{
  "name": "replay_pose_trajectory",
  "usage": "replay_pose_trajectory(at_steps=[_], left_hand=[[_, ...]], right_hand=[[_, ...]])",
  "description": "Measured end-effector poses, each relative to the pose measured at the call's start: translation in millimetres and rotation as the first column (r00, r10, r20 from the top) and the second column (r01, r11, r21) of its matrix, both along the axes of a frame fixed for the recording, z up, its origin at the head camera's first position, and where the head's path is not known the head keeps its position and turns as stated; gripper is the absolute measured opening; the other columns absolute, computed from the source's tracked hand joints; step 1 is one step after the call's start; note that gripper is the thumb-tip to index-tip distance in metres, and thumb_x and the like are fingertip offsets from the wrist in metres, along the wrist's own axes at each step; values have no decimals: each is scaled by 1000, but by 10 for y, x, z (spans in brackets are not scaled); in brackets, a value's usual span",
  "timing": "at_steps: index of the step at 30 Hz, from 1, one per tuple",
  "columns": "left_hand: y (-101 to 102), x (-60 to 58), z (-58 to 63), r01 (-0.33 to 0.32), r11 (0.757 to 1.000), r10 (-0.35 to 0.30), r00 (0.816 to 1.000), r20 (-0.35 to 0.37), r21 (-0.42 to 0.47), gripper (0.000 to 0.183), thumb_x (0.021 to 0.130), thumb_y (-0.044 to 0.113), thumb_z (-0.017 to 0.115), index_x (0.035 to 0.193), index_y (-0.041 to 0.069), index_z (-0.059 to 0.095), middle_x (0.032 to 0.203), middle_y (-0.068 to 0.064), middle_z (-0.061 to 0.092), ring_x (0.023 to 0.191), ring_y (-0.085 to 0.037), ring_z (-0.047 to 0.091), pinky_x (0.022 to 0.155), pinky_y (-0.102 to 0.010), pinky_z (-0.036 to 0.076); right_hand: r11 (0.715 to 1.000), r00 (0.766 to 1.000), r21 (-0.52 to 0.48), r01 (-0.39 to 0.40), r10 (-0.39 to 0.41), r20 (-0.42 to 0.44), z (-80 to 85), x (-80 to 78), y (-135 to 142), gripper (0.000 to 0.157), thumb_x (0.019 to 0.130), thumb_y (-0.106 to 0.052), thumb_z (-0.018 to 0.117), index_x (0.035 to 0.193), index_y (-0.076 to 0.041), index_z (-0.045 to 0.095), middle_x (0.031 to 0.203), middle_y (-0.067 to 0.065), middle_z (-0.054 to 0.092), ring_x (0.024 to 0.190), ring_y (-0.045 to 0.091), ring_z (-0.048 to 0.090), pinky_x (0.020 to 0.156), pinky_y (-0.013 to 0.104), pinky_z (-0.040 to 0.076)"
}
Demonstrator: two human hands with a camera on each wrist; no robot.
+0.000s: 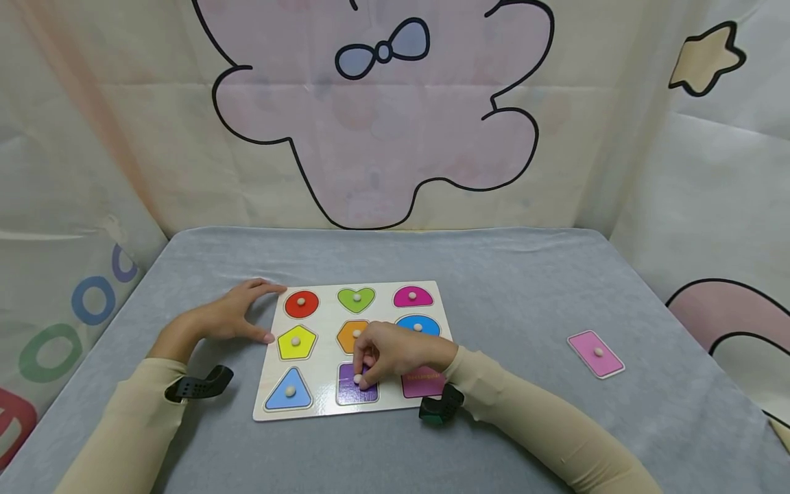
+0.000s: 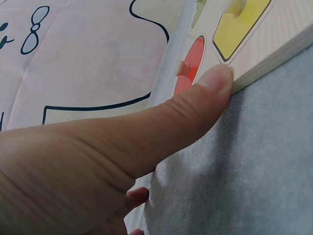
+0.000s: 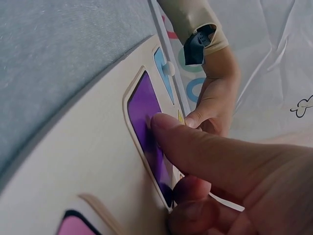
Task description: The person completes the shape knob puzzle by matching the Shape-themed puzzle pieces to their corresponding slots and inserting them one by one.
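A white wooden shape puzzle board (image 1: 324,384) lies on the table with knobbed pieces in its recesses. My right hand (image 1: 401,348) pinches the knob of the purple square (image 1: 349,396) in the middle of the near row. In the right wrist view the purple square (image 3: 143,100) sits in its outline, with the thumb in front of its knob. At the board's left side is my left hand (image 1: 231,312), its fingers extended. Its index fingertip touches the far left corner, and its thumb (image 2: 190,105) presses the edge near the yellow pentagon (image 1: 296,342).
A pink rectangle piece (image 1: 588,345) with a knob lies apart on the grey cloth (image 1: 512,295) to the right. On the board, the pink rectangle recess (image 1: 422,385) shows no knob and is partly covered by my right wrist. The blue triangle (image 1: 289,391) is nearest the left.
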State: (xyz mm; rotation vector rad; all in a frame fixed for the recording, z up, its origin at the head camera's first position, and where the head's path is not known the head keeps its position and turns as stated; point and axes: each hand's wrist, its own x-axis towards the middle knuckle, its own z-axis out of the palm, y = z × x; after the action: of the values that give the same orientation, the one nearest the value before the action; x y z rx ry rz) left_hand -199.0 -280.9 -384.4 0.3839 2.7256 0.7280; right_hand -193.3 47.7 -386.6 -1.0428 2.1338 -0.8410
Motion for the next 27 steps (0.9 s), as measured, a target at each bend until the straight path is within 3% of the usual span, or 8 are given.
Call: replay_pose_trajectory(at_steps=[12, 20, 27], left_hand=[[15, 15, 24, -1, 1000, 1, 1000, 0, 5, 96, 73, 38, 90, 152, 12, 42, 157, -32, 25, 139, -55, 25, 109, -79, 28], [19, -2, 21, 4, 1000, -4, 1000, -3, -2, 95, 73, 38, 89, 152, 12, 42, 157, -32, 25, 139, -55, 25, 109, -79, 28], [-5, -8, -3, 2, 1000, -2, 1000, -1, -10, 96, 73, 38, 89, 152, 13, 41, 156, -31, 25, 138, -54, 26, 108, -79, 30]], right_hand=[[1000, 1000, 10, -2, 2, -8, 10, 8, -1, 12, 82, -16, 85, 81, -15, 73, 63, -8, 49, 63, 3, 45, 59, 17, 35], [997, 999, -75, -26, 27, 16, -17, -35, -2, 8, 88, -16, 79, 90, -10, 76, 69, -7, 56, 65, 1, 48, 60, 15, 39], [993, 994, -84, -79, 85, 70, 38, -70, 32, 11, 95, -19, 71, 100, -9, 74, 83, 3, 74, 73, 1, 55, 71, 15, 47]])
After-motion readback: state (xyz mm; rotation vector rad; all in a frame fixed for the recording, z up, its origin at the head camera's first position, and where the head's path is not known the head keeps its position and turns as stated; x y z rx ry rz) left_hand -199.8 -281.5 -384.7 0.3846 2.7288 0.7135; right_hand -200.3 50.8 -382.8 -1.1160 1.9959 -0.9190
